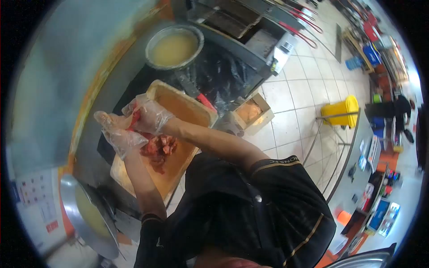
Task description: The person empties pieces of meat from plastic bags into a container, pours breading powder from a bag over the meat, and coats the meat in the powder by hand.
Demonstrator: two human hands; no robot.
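Clear plastic gloves cover both my hands. My left hand (pixel 119 133) and my right hand (pixel 153 116) meet over the left side of a shallow tray (pixel 187 105). Between them is a strip of red raw meat (pixel 134 119), partly hidden by the gloves, with the fingers of both hands closed on it. Just below my hands, several red meat pieces (pixel 161 146) lie heaped in the tray. An orange-brown film coats the tray's bottom.
A metal bowl of cloudy pale liquid (pixel 173 48) stands beyond the tray, near a red-handled tool (pixel 205 102). Fryer wells (pixel 232 22) sit at the top. A wide metal pan (pixel 89 210) is lower left; an open cardboard box (pixel 251 112) is right of the tray.
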